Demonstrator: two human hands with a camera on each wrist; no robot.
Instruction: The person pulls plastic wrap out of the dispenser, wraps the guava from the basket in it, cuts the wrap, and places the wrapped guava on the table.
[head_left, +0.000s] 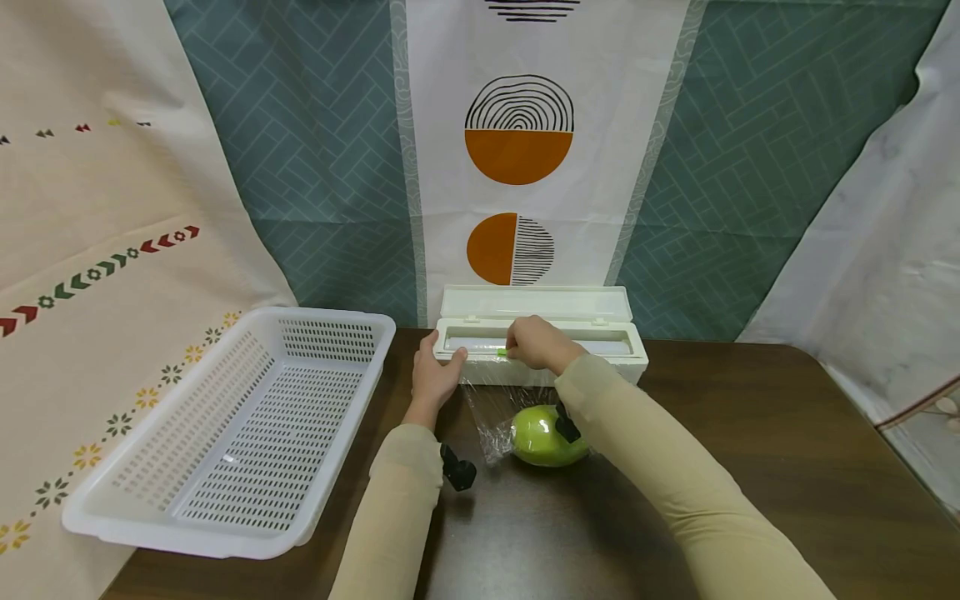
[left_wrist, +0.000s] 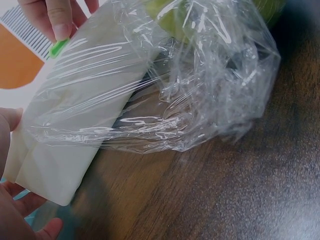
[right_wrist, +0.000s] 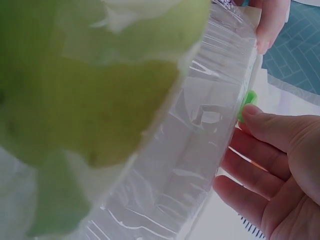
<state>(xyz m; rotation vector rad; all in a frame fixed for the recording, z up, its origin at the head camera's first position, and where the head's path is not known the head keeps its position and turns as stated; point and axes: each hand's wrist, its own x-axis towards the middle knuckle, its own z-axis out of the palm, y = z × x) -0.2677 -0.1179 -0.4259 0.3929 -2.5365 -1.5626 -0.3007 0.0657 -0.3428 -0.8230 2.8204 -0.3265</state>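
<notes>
A white cling film dispenser (head_left: 637,357) stands at the back of the table with its lid raised. My left hand (head_left: 433,379) grips its left end, thumb toward the front. My right hand (head_left: 538,343) pinches a small green slide cutter (right_wrist: 248,102) on the dispenser's front edge, left of its middle. Clear cling film (head_left: 486,408) stretches from that edge down to a green fruit (head_left: 538,437), which it covers. The fruit's exact kind is unclear. Bunched film (left_wrist: 220,85) hangs beside it in the left wrist view. My right wrist hides part of the fruit.
To the left, a white perforated plastic basket (head_left: 303,533) stands on the dark wooden table (head_left: 510,542). A patterned curtain (head_left: 330,167) hangs right behind the dispenser. Small black devices (head_left: 457,469) are strapped under both wrists.
</notes>
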